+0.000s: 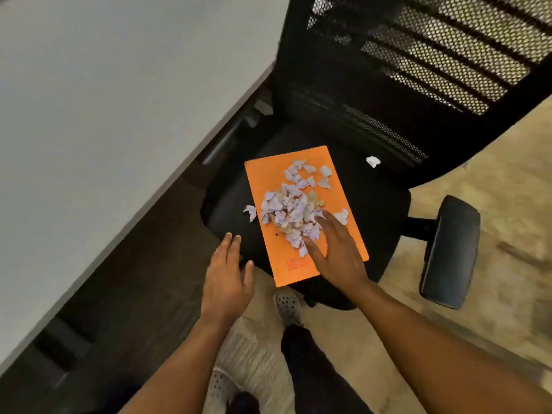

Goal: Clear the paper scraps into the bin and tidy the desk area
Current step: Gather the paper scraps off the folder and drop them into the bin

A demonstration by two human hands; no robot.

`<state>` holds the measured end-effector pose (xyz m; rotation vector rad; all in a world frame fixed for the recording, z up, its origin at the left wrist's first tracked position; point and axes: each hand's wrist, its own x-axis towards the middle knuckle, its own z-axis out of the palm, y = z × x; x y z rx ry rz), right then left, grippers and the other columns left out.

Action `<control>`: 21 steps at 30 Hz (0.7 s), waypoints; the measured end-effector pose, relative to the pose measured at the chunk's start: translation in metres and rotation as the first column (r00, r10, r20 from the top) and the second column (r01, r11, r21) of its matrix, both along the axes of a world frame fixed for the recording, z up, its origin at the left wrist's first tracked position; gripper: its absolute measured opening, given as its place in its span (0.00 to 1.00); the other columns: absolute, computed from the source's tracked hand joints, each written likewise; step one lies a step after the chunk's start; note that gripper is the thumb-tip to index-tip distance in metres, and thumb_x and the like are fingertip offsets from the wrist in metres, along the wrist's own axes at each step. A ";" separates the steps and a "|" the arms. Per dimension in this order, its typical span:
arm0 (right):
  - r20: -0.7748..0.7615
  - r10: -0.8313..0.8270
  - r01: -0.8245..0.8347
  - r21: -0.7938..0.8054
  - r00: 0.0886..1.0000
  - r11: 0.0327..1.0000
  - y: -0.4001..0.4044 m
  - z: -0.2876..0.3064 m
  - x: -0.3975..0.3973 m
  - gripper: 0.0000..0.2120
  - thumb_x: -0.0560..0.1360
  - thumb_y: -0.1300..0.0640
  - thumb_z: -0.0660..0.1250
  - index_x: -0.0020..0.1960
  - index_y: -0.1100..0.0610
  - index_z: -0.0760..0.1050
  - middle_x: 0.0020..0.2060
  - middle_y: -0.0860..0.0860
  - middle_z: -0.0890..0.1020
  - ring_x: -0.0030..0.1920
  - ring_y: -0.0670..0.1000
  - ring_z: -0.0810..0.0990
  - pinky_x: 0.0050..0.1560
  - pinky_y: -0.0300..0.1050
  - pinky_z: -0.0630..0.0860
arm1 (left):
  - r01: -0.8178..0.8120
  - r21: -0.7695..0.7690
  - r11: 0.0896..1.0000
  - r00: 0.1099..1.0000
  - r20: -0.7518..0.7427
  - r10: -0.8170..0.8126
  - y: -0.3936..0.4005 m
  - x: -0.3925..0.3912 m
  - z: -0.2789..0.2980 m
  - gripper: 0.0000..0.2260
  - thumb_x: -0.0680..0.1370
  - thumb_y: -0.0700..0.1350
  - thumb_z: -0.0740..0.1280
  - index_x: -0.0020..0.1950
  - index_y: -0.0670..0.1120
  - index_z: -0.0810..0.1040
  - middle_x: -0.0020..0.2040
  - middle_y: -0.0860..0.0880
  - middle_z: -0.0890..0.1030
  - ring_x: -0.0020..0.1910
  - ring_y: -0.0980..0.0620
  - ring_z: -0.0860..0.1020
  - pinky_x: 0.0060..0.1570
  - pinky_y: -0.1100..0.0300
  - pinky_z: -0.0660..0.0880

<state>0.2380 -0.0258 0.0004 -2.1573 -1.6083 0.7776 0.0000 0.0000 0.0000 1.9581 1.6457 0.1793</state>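
Observation:
An orange folder [346, 186] lies flat on the black seat of an office chair [379, 204]. A heap of torn white and lilac paper scraps [288, 209] covers its middle. One scrap [250, 212] lies off the folder's left edge and another scrap [372, 161] sits on the seat near the backrest. My right hand [336, 252] rests flat and open on the folder, fingertips touching the heap's near side. My left hand [228, 277] hovers open by the seat's front left edge, holding nothing. No bin is in view.
A grey desk top [104, 115] fills the left side, its edge running diagonally beside the chair. The chair's mesh backrest [433, 61] rises behind the seat and an armrest [451, 252] sticks out on the right. My feet in perforated clogs [288, 306] stand on beige carpet.

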 end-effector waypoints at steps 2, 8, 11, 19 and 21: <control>0.014 -0.014 0.014 0.011 1.000 1.000 0.016 -0.018 0.020 0.28 0.78 0.43 0.63 0.74 0.55 0.63 0.75 0.54 0.63 0.74 0.55 0.62 0.70 0.54 0.63 | -0.020 -0.026 0.999 0.999 0.043 0.021 0.019 0.020 -0.018 0.28 0.81 0.51 0.61 0.78 0.43 0.58 0.79 0.44 0.57 0.78 0.47 0.56 0.75 0.51 0.56; 0.069 -0.006 0.003 0.043 0.998 0.999 0.060 -0.062 0.066 0.30 0.78 0.40 0.60 0.75 0.53 0.60 0.77 0.52 0.60 0.74 0.54 0.60 0.68 0.54 0.62 | -0.045 0.007 0.999 0.998 0.052 0.045 0.060 0.059 -0.062 0.30 0.81 0.60 0.57 0.78 0.46 0.57 0.80 0.44 0.55 0.78 0.44 0.52 0.74 0.42 0.56; 0.116 0.049 -0.054 0.042 0.992 0.998 0.095 -0.079 0.079 0.32 0.78 0.38 0.58 0.76 0.51 0.58 0.77 0.53 0.58 0.74 0.55 0.59 0.68 0.57 0.62 | -0.097 0.000 0.995 0.995 0.027 0.096 0.074 0.069 -0.079 0.36 0.76 0.70 0.51 0.79 0.51 0.54 0.80 0.44 0.52 0.79 0.43 0.50 0.75 0.40 0.52; 0.416 0.244 -0.253 -0.035 0.876 0.967 0.185 -0.105 0.072 0.37 0.75 0.29 0.49 0.77 0.50 0.56 0.74 0.57 0.62 0.67 0.61 0.66 0.59 0.60 0.69 | -0.122 0.078 0.990 0.992 -0.012 0.123 0.094 0.111 -0.101 0.38 0.73 0.74 0.52 0.78 0.59 0.51 0.76 0.43 0.62 0.74 0.42 0.60 0.70 0.39 0.58; 0.462 0.296 -0.310 -0.049 0.836 0.950 0.197 -0.107 0.066 0.37 0.75 0.28 0.47 0.77 0.48 0.55 0.73 0.57 0.64 0.65 0.61 0.67 0.57 0.60 0.70 | -0.143 0.118 0.983 0.986 -0.068 0.151 0.098 0.120 -0.104 0.35 0.74 0.73 0.52 0.78 0.60 0.53 0.72 0.43 0.65 0.70 0.42 0.63 0.66 0.40 0.61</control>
